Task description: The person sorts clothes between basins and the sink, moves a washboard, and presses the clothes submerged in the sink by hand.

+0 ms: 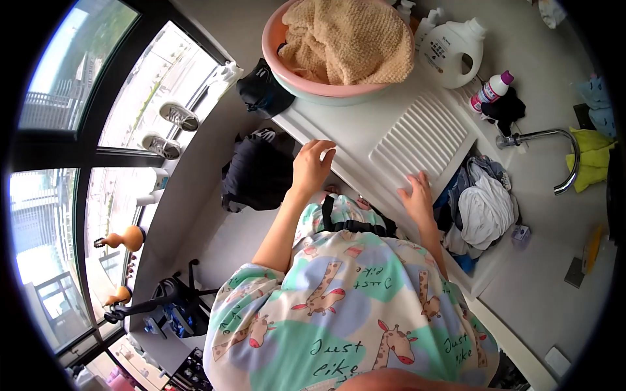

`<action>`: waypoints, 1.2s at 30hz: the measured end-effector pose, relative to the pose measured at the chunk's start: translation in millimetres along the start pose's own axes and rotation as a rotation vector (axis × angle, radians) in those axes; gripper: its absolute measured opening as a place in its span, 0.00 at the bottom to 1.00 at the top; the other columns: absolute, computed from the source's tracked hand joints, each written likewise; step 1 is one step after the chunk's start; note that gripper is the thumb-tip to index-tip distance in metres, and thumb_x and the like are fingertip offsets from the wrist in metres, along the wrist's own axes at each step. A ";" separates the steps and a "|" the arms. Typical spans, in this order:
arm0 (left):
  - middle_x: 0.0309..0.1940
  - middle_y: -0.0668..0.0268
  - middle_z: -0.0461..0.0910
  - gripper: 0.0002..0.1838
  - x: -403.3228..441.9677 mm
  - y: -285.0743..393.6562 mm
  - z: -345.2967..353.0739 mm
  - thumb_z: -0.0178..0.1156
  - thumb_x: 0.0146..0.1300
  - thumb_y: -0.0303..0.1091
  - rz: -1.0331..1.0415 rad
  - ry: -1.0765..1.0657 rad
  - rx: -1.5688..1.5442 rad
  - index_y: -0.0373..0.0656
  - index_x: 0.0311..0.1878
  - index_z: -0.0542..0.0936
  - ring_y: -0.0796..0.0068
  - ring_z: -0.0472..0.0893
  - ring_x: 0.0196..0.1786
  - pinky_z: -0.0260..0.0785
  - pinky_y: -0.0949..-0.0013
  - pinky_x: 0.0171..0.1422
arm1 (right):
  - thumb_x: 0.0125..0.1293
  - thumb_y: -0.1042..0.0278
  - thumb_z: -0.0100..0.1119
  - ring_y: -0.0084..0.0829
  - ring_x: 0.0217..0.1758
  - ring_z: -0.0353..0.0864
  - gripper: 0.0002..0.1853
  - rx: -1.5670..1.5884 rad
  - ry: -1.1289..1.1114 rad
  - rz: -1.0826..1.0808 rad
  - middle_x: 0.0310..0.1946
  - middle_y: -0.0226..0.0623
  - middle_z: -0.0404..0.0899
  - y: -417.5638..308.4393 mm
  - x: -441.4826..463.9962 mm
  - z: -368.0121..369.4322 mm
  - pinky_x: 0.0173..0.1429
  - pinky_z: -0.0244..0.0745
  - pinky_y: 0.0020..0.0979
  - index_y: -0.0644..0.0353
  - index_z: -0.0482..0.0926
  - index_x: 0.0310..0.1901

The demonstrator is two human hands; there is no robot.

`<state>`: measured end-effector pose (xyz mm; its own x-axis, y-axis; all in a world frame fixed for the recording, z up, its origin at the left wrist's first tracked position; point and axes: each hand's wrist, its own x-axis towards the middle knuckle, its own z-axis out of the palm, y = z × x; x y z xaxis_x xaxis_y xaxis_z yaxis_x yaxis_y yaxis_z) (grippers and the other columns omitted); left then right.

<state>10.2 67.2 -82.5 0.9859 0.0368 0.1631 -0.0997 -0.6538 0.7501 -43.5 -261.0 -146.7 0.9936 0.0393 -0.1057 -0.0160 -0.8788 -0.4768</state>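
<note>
Seemingly between grips; grasping calls for closing. My right hand (419, 199) open, empty, at white ridged washboard (424, 133); left hand (311, 168) half-curled, empty, left of it.

Along the black-framed windows (83, 130) sit a pair of grey sneakers (179, 116) with white laces, a large tan gourd (134, 239) lying on its side, and a smaller gourd (118, 296) nearer the bottom of the view. Close to the smaller gourd is a black frame (171, 293) with some blue in it. At the far right, a yellow-green cloth (596, 159) is near a light blue cloth (595, 93), and farther down a narrow orange-yellow object (593, 249) is beside a dark flat rectangle (575, 272).
</note>
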 end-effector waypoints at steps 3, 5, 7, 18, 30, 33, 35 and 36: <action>0.47 0.58 0.86 0.12 7.3 -10.6 -6.6 0.68 0.65 0.33 0.002 -0.107 0.097 0.45 0.51 0.87 0.56 0.86 0.50 0.79 0.57 0.54 | 0.59 0.59 0.76 0.60 0.78 0.64 0.33 -0.025 -0.104 0.017 0.73 0.68 0.66 -1.4 10.4 -6.6 0.77 0.65 0.47 0.65 0.78 0.63; 0.62 0.54 0.80 0.23 8.0 -18.4 -5.8 0.70 0.63 0.39 -0.002 -0.290 0.232 0.50 0.62 0.83 0.53 0.79 0.64 0.76 0.56 0.65 | 0.57 0.59 0.77 0.65 0.76 0.64 0.33 -0.006 -0.148 -0.024 0.69 0.70 0.69 -5.6 15.7 -16.9 0.77 0.65 0.50 0.66 0.78 0.62; 0.76 0.45 0.64 0.36 -2.2 -31.2 11.1 0.72 0.61 0.43 0.052 -0.397 0.395 0.53 0.73 0.75 0.46 0.66 0.78 0.67 0.55 0.77 | 0.54 0.61 0.80 0.69 0.77 0.61 0.36 -0.010 -0.176 -0.048 0.66 0.72 0.70 -1.3 17.4 -16.5 0.76 0.64 0.52 0.67 0.75 0.61; 0.77 0.31 0.54 0.41 -17.4 -41.1 34.1 0.71 0.64 0.42 0.194 -0.374 0.419 0.47 0.78 0.66 0.20 0.55 0.78 0.57 0.35 0.79 | 0.45 0.59 0.85 0.75 0.82 0.47 0.49 -0.158 -0.340 0.046 0.74 0.79 0.54 -33.8 21.0 -17.3 0.82 0.56 0.54 0.71 0.63 0.62; 0.79 0.38 0.56 0.46 -0.2 -29.5 20.3 0.76 0.57 0.42 0.321 -0.393 0.543 0.57 0.79 0.66 0.22 0.71 0.68 0.84 0.48 0.55 | 0.47 0.61 0.84 0.65 0.86 0.41 0.47 -0.005 -0.286 0.191 0.78 0.77 0.45 -32.5 11.4 -9.9 0.86 0.51 0.48 0.66 0.64 0.65; 0.79 0.41 0.57 0.45 0.9 -25.3 20.2 0.77 0.56 0.41 0.276 -0.422 0.540 0.58 0.78 0.68 0.25 0.71 0.70 0.84 0.48 0.52 | 0.49 0.60 0.83 0.66 0.85 0.45 0.47 -0.019 -0.246 0.162 0.78 0.76 0.46 -32.7 4.1 -11.3 0.84 0.56 0.48 0.64 0.64 0.67; 0.80 0.42 0.57 0.45 3.6 -26.0 19.6 0.77 0.57 0.42 0.248 -0.430 0.523 0.57 0.78 0.68 0.29 0.71 0.71 0.83 0.48 0.54 | 0.52 0.59 0.82 0.65 0.83 0.52 0.47 -0.047 -0.244 0.145 0.79 0.73 0.47 -33.3 1.3 -13.8 0.82 0.60 0.48 0.63 0.64 0.70; 0.80 0.42 0.57 0.45 3.8 -25.2 20.4 0.77 0.56 0.42 0.221 -0.433 0.522 0.57 0.78 0.68 0.29 0.71 0.71 0.83 0.47 0.55 | 0.52 0.59 0.82 0.66 0.82 0.54 0.46 -0.049 -0.205 0.110 0.78 0.71 0.49 -31.2 -3.1 -11.3 0.80 0.62 0.49 0.63 0.65 0.69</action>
<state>19.2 68.4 -113.9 0.9257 -0.3707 -0.0745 -0.3324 -0.8918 0.3068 -44.8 -239.0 -121.7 0.9427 0.0329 -0.3320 -0.1130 -0.9049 -0.4104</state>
